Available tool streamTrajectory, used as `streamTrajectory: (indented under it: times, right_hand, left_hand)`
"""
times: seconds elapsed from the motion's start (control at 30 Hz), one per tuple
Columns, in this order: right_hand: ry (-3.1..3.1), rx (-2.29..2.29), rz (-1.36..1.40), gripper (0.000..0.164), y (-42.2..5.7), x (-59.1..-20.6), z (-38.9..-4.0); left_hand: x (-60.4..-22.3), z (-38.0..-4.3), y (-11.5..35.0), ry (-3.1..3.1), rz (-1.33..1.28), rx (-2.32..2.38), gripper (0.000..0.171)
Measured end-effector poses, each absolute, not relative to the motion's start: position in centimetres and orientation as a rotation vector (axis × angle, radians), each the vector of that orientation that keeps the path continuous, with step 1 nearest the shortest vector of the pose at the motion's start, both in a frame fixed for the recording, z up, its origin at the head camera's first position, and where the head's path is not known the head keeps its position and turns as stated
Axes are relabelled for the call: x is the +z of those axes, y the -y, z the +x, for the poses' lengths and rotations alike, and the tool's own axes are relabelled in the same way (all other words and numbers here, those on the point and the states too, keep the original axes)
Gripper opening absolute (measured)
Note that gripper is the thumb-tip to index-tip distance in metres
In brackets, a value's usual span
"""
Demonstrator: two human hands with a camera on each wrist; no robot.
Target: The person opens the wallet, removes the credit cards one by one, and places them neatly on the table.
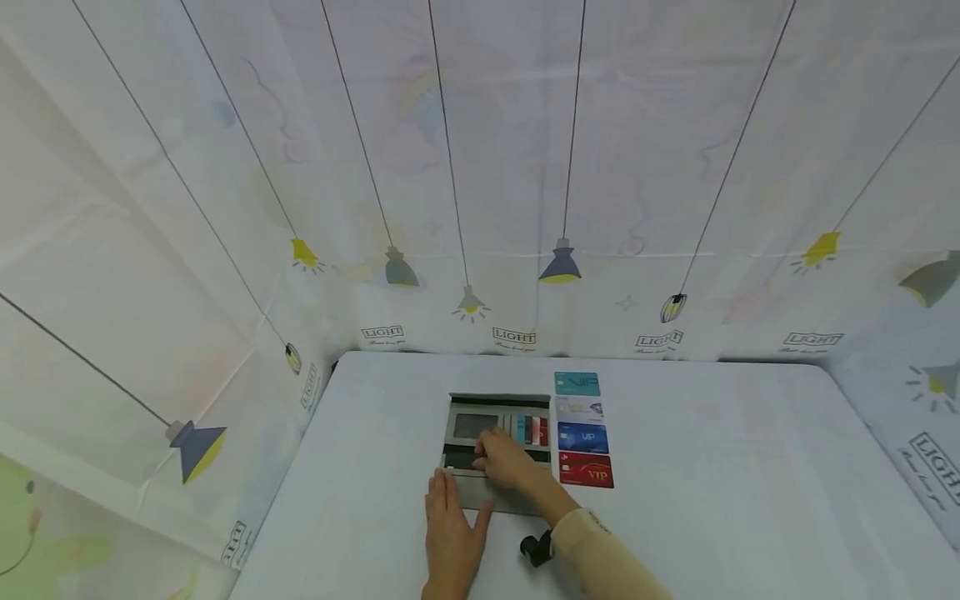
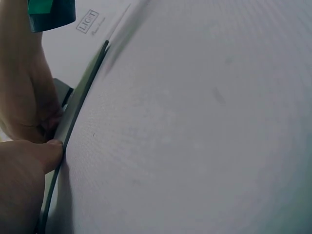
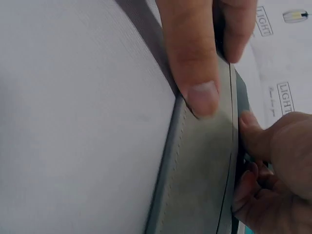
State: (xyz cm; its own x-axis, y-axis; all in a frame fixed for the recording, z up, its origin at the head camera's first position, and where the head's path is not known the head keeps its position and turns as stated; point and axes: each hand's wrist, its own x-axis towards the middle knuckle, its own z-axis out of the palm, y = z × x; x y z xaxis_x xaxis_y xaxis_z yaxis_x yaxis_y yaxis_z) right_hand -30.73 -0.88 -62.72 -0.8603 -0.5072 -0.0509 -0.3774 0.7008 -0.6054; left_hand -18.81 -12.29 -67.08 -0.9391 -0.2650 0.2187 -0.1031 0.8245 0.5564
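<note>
An unfolded grey wallet (image 1: 510,497) lies on the white table, with cards in its right-hand slots and a dark window panel. My left hand (image 1: 454,533) rests at its lower left corner, fingers extended; the thumb presses the near flap, as the right wrist view shows up close. Over the middle of the wallet, my right hand (image 1: 506,461) has its fingers curled at the dark pocket opening. In the right wrist view that hand (image 3: 287,165) touches the inner edge; whether anything is between its fingertips is hidden. The left hand's thumb (image 2: 39,153) appears in the left wrist view.
Right of the wallet, cards stand in a column: teal (image 1: 577,383), white (image 1: 580,409), blue (image 1: 582,437) and red (image 1: 586,470). A small black device (image 1: 536,549) sits at the right wrist. White lamp-printed sheeting (image 1: 495,167) rises behind the table (image 1: 735,467).
</note>
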Motion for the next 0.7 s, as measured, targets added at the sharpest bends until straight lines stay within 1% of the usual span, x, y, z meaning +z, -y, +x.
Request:
streamTrajectory:
  times: [0.23, 0.4, 0.6, 0.7]
  right_hand:
    - [-2.757, -0.996, -0.644, 0.011, 0.9, -62.8, -30.6]
    - [-2.773, -1.010, -0.659, 0.012, 0.6, -63.1, -30.5]
    - [-2.696, -1.077, -0.684, 0.029, 0.4, -63.1, -29.9]
    - [-2.759, -1.114, -0.671, 0.031, 0.3, -63.1, -29.6]
  left_hand:
    - [-67.2, -18.9, 12.2, 2.732, 0.311, -0.819, 0.089]
    - [-67.2, -18.8, 12.1, 2.738, 0.299, -0.809, 0.089]
    - [-67.0, -18.7, 12.2, 2.739, 0.279, -0.795, 0.087]
    - [-67.0, -18.8, 12.1, 2.727, 0.266, -0.788, 0.087]
